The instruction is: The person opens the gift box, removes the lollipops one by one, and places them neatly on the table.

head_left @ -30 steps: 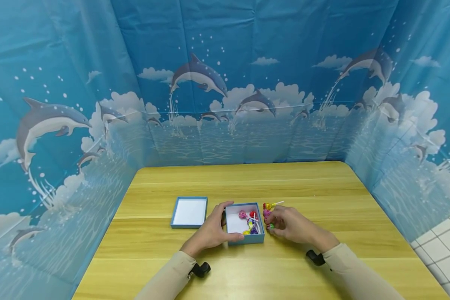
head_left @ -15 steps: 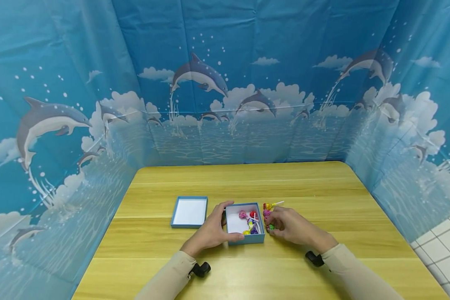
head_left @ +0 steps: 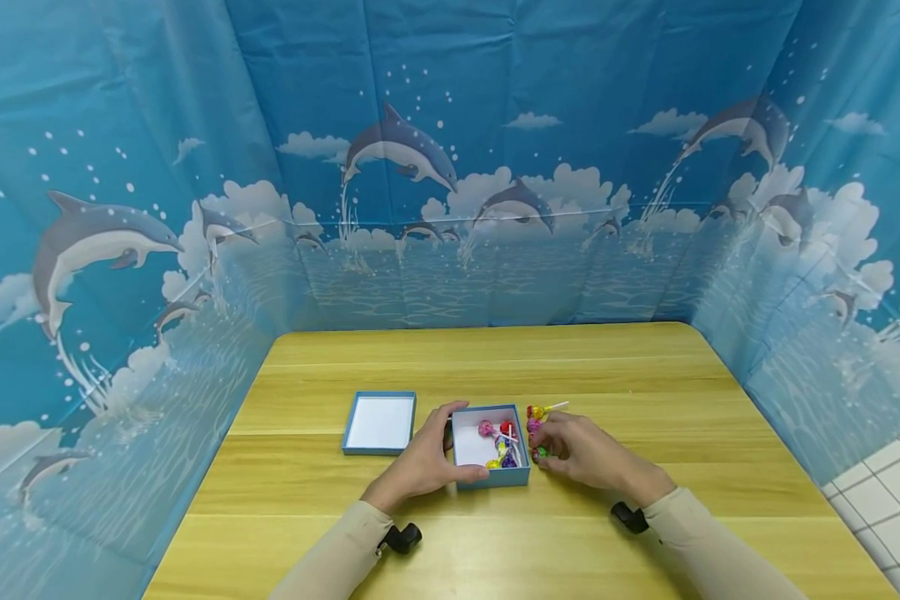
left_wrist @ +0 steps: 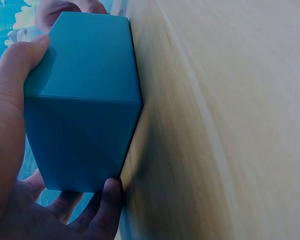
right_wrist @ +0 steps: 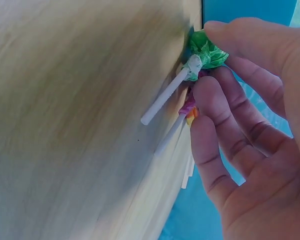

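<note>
Left hand [head_left: 420,462] grasps the small open blue cardboard box with white lining [head_left: 490,447] at its near-left corner: thumb along the near wall, fingers around the left wall; the left wrist view confirms the grip, thumb [left_wrist: 20,65] and fingertips bracketing the box's outer blue walls [left_wrist: 82,115]. Box sits flat on the pale wooden counter [head_left: 495,358], roughly centre, near the front edge. Inside it: several wrapped lollipops with white sticks [head_left: 500,442], pink, red, yellow and purple wrappers; exact count cannot be told. Right hand [head_left: 577,450] lies just right of the box, fingers curled, pinching a green-wrapped lollipop [head_left: 542,452] low at the counter surface; the right wrist view shows thumb and forefinger closed on the green wrapper [right_wrist: 206,51], white stick [right_wrist: 165,97] pointing away along the wood. More loose lollipops lie beside that hand, including a yellow-and-red one [head_left: 538,412] just beyond the fingers, close to the box's right wall. Shallow blue box lid, white inside [head_left: 379,423], rests open side up on the counter, left of the box, apart from it. Blue dolphin-print sheeting [head_left: 450,167] surrounds the counter on three sides.
</note>
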Available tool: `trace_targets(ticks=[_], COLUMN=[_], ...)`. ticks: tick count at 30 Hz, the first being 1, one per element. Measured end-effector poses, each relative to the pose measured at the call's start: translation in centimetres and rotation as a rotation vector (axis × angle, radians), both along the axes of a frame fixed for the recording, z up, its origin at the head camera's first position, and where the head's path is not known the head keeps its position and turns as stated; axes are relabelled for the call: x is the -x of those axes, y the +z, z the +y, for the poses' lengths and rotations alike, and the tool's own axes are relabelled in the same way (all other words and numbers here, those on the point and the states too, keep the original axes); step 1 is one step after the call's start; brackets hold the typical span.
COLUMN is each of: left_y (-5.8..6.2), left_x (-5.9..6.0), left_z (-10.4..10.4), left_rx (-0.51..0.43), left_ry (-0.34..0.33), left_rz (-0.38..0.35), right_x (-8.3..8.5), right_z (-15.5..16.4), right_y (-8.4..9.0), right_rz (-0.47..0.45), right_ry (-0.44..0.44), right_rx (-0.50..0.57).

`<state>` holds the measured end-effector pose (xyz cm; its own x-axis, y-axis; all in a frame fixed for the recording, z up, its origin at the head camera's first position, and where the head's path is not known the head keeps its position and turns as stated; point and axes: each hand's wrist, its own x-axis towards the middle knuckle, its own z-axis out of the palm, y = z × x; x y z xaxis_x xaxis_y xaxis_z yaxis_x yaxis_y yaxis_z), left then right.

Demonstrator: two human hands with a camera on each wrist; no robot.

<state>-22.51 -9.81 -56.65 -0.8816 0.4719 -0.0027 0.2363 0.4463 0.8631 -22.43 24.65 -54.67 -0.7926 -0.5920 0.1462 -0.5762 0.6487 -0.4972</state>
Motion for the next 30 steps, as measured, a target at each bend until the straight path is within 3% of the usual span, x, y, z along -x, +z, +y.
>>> trace_targets(ticks=[15,30], left_y=[-0.2,0.1], left_x=[0.0,-0.2], left_z=[0.1,0.1], left_rx=[-0.034,-0.037], left_ry=[-0.002,0.002], left_rz=[-0.009,-0.012], right_x=[0.2,-0.1], right_z=[0.4,-0.3], right_y=[-0.1,1.1], right_rz=[0.033,0.072], right_ry=[0.006,-0.009], right_rx=[0.000,0.031])
